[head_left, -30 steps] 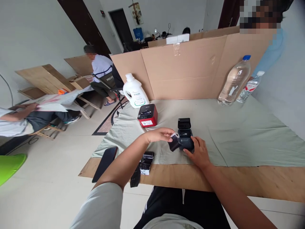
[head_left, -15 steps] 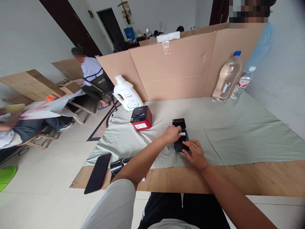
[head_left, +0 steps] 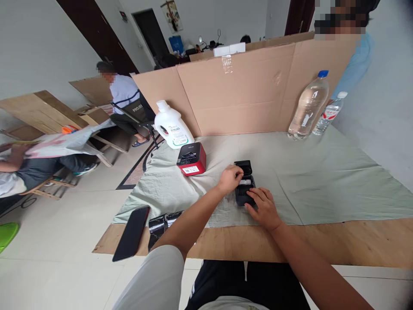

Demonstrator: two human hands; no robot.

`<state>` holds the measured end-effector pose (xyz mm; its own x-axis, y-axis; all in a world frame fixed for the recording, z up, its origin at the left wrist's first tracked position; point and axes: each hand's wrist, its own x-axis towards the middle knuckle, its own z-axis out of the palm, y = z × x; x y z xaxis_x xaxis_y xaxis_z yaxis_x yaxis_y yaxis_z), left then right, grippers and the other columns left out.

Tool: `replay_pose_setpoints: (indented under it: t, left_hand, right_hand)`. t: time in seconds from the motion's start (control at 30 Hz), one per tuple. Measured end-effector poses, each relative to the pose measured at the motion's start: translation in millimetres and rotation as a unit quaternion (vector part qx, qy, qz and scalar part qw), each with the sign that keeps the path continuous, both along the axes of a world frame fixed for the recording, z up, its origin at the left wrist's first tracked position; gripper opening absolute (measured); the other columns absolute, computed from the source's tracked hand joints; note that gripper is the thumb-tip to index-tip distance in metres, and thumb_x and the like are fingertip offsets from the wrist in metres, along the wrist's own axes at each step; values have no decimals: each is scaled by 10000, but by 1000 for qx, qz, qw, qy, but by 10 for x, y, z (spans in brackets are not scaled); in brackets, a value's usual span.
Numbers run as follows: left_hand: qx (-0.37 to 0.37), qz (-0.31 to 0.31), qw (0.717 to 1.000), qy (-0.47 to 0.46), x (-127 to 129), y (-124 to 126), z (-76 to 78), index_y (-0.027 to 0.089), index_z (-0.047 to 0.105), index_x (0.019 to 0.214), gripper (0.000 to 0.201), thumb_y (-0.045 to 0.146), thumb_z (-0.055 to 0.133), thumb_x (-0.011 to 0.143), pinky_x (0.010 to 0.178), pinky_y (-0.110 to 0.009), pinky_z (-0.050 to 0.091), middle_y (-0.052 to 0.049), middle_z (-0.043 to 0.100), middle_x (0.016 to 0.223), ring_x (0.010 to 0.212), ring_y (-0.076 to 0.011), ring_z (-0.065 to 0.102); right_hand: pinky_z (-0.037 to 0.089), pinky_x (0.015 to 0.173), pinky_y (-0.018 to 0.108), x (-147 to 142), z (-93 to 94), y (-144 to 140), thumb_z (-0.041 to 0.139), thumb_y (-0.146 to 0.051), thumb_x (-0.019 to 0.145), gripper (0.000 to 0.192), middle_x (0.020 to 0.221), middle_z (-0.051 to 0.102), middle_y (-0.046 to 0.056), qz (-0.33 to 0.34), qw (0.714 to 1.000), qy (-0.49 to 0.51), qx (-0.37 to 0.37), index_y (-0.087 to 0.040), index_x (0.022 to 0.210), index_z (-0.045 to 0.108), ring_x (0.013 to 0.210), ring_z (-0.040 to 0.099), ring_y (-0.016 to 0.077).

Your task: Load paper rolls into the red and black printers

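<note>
A small black label printer (head_left: 244, 199) stands on the cloth with its lid (head_left: 243, 166) tilted up at the back. Inside its bay shows a white roll or strip (head_left: 245, 182). At the printer's left edge, beside the lid, is my left hand (head_left: 230, 178), its fingertips pinched together; whether they hold anything is too small to see. My right hand (head_left: 263, 209) grips the printer's front right, fingers on top and thumb at the near side. Left of both hands sits a red and black box (head_left: 193, 159).
A white jug (head_left: 174, 127) stands behind the box. Two water bottles (head_left: 308, 107) are at the back right, before a cardboard screen (head_left: 238, 99). A phone (head_left: 131, 234) and shiny black rolls (head_left: 158, 224) lie front left. People sit beyond the table.
My left hand has drawn back slightly left and up from the printer's bay, so the white roll shows more. My right hand stays on the printer, shifted a little.
</note>
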<state>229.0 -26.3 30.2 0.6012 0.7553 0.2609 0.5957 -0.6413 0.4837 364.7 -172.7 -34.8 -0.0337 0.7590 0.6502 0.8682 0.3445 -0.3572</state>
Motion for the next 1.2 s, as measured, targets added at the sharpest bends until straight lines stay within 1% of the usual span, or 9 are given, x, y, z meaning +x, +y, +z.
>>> replay_pose_setpoints:
  t: [0.1, 0.17, 0.23, 0.43, 0.57, 0.67, 0.8, 1.03, 1.2]
  left_hand:
    - [57, 65, 991, -101, -41, 90, -54, 143, 604, 1164, 332, 319, 447, 929, 1040, -413, 385, -134, 601, 1199, 1181, -249, 507]
    - [44, 29, 990, -127, -59, 103, -97, 114, 494, 1311, 465, 392, 355, 965, 1093, -434, 338, -170, 507, 1346, 1283, -257, 438]
    - [21, -10, 989, -146, -76, 40, -138, 102, 440, 1355, 527, 431, 260, 985, 1100, -428, 337, -182, 479, 1381, 1306, -247, 424]
    - [50, -16, 989, -142, -129, -484, -265, 147, 511, 1273, 497, 450, 238, 989, 1047, -455, 371, -145, 601, 1215, 1190, -248, 509]
    - [69, -2, 992, -105, -130, -714, -408, 136, 462, 1325, 485, 420, 258, 990, 1077, -488, 322, -159, 556, 1307, 1324, -268, 404]
    - [98, 8, 990, -99, -139, -747, -502, 113, 416, 1362, 497, 409, 286, 984, 1079, -488, 318, -180, 528, 1340, 1355, -273, 373]
    - [134, 37, 986, -91, -178, -742, -544, 115, 439, 1338, 461, 375, 323, 975, 1050, -485, 348, -179, 574, 1277, 1277, -273, 464]
    - [163, 63, 978, -116, -176, -773, -534, 140, 502, 1252, 358, 292, 355, 964, 998, -468, 409, -148, 648, 1171, 1179, -256, 561]
    - [113, 66, 975, -181, -180, -739, -610, 160, 539, 1188, 333, 294, 323, 972, 1015, -469, 406, -136, 649, 1157, 1167, -239, 566]
  right_hand:
    - [402, 996, 440, -5, -1, -7, 574, -336, 868, 337, 1172, 637, 96, -3, 1000, -2, -5, -171, 1155, 635, 1114, 503, 265]
    - [405, 992, 437, -4, 1, -9, 577, -323, 864, 329, 1165, 638, 97, -1, 1000, -4, -3, -164, 1145, 637, 1104, 503, 265]
    - [410, 986, 435, -1, 3, -9, 577, -315, 863, 322, 1156, 639, 97, 2, 1000, -4, 0, -161, 1139, 638, 1095, 504, 264]
    - [427, 977, 436, -7, 30, -11, 570, -301, 865, 318, 1159, 626, 105, 8, 1000, 1, -1, -160, 1145, 626, 1082, 508, 260]
    - [438, 969, 437, -11, 43, -11, 562, -297, 863, 320, 1169, 599, 120, 6, 1000, 10, -6, -166, 1152, 608, 1082, 517, 255]
    - [412, 1007, 457, -6, 9, 5, 595, -361, 842, 489, 1291, 536, 150, -7, 1000, 6, -5, -148, 1275, 518, 1180, 480, 280]
    - [375, 1027, 458, -17, -60, 28, 620, -479, 816, 738, 1369, 511, 140, -32, 999, -26, -28, -150, 1421, 354, 1253, 438, 298]
    - [357, 959, 434, -54, -32, 33, 598, -583, 805, 756, 1235, 612, 142, -86, 994, -55, -44, -159, 1397, 395, 1115, 530, 291]
    - [374, 929, 441, -74, 30, 44, 607, -641, 767, 831, 1157, 622, 156, -85, 993, -58, -52, -133, 1390, 397, 1059, 542, 301]
